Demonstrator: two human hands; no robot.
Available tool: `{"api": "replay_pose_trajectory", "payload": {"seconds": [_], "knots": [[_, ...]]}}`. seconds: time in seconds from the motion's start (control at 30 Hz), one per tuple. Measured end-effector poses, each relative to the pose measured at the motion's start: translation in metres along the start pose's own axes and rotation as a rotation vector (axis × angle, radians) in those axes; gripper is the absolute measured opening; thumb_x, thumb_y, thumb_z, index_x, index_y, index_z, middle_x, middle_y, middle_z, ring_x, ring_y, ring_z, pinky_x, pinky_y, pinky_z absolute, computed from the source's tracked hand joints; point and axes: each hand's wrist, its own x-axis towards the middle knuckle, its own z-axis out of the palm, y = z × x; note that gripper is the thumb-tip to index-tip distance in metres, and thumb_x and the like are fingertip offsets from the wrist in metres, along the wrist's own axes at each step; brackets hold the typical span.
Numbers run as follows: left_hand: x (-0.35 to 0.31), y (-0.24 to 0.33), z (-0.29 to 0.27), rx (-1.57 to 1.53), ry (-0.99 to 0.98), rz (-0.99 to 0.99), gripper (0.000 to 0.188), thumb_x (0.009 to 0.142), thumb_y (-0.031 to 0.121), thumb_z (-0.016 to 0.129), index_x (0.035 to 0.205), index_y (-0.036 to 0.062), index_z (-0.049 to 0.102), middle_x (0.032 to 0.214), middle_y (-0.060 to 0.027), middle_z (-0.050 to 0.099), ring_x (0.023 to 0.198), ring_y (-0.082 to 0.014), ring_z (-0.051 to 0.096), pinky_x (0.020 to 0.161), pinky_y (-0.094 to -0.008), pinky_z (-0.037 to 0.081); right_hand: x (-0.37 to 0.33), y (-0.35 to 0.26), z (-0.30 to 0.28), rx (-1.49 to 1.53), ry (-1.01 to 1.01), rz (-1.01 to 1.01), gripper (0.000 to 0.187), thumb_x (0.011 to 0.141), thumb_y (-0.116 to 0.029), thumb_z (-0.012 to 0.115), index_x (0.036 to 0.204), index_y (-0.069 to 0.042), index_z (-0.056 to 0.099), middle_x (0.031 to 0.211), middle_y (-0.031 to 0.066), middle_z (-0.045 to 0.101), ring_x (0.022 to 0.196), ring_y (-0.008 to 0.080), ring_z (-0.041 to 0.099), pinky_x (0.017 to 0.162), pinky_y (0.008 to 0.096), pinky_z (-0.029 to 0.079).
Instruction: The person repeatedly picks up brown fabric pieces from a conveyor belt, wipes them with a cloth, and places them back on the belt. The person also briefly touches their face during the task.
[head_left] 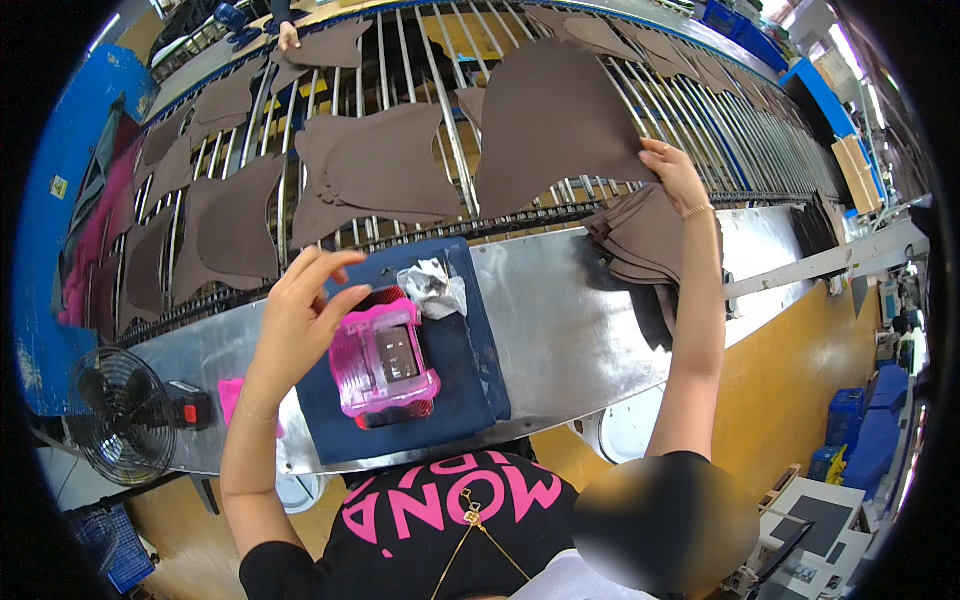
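Black shirt (440,520) sat nearest | roller conveyor (420,60) carried brown cut pieces | right hand (672,172) pinched brown piece (555,125) by its lower edge over rollers; looked light, floppy, best held at edge | stack (645,235) lay below | left hand (300,305) spread wide, empty, touching pink box (385,365) on blue cloth (470,390).

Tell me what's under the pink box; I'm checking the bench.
The pink box rests on a folded blue cloth over the metal bench. A dark edge shows beneath it; the rest is covered.
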Motion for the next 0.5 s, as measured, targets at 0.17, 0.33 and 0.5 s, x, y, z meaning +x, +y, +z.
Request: {"api": "replay_pose_trajectory", "payload": {"seconds": [0.17, 0.33, 0.5], "knots": [[-0.014, -0.023, -0.017, -0.055, 0.064, -0.16, 0.028, 0.083, 0.007, 0.068, 0.111, 0.0048, 0.062, 0.085, -0.0029, 0.049, 0.049, -0.0045, 0.037, 0.046, -0.0205, 0.032, 0.077, 0.086, -0.002, -0.191, -0.012, 0.085, 0.036, 0.087, -0.009, 0.063, 0.122, -0.001, 0.06, 0.104, 0.0079, 0.067, 0.092, 0.0164, 0.062, 0.081, 0.0292, 0.048], [-0.025, -0.041, -0.024, -0.063, 0.116, -0.227, 0.03, 0.084, 0.005, 0.067, 0.114, 0.0041, 0.061, 0.085, -0.0012, 0.048, 0.05, -0.0026, 0.035, 0.045, -0.0202, 0.028, 0.087, 0.101, 0.026, -0.754, 0.016, 0.234, 0.032, 0.081, -0.019, 0.069, 0.112, -0.015, 0.068, 0.108, 0.0091, 0.068, 0.102, 0.0231, 0.064, 0.092, 0.0457, 0.042], [-0.028, -0.046, -0.028, -0.075, 0.143, -0.217, 0.032, 0.084, 0.003, 0.066, 0.115, 0.0046, 0.061, 0.086, -0.0004, 0.048, 0.05, -0.0018, 0.032, 0.044, -0.0194, 0.026, 0.045, 0.054, 0.017, -0.839, 0.245, 0.066, 0.032, 0.082, -0.031, 0.066, 0.112, -0.018, 0.068, 0.109, 0.0035, 0.068, 0.104, 0.0224, 0.062, 0.091, 0.0515, 0.039]]}}
